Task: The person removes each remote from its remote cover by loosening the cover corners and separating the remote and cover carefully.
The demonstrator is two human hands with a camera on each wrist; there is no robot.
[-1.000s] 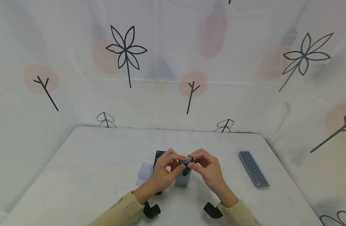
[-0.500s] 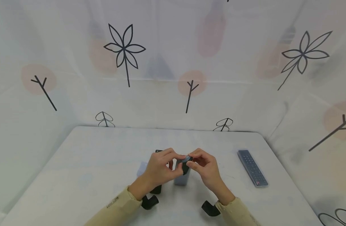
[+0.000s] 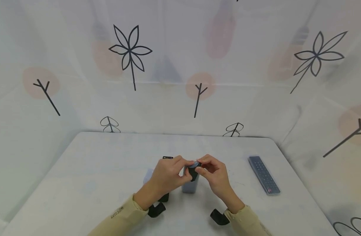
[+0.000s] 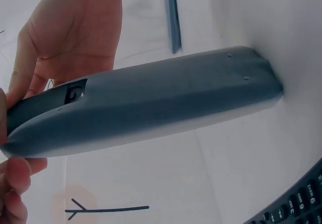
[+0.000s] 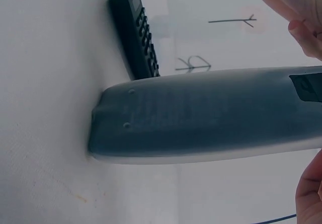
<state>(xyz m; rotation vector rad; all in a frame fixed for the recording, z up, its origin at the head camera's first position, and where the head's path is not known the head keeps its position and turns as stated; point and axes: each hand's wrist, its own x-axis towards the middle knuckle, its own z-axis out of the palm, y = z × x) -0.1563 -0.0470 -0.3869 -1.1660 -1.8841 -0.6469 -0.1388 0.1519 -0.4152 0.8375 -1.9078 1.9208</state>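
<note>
A long remote control in a bluish translucent sleeve (image 3: 189, 187) stands on end on the table, tilted toward me. Its dark upper part (image 3: 193, 173) shows between my hands. My left hand (image 3: 168, 173) pinches the sleeve's top from the left between thumb and fingers. From the right, my right hand (image 3: 213, 172) pinches the same end. In the left wrist view the sleeved remote (image 4: 171, 100) has a cut-out near its held end, with black casing inside. The right wrist view has its far end (image 5: 115, 126) at the table surface.
Behind my left hand a black keypad remote (image 3: 163, 197) lies mostly hidden, beside a thin translucent plastic piece (image 3: 148, 176). Another sleeved remote (image 3: 264, 175) lies at the right. Black curved parts (image 3: 156, 210) sit by both cuffs. A patterned curtain (image 3: 168, 65) hangs behind the table.
My left hand has turned slightly and now covers more of the black keypad remote and plastic piece. Both hands keep pinching the sleeve's top, and the dark upper part has shifted slightly.
</note>
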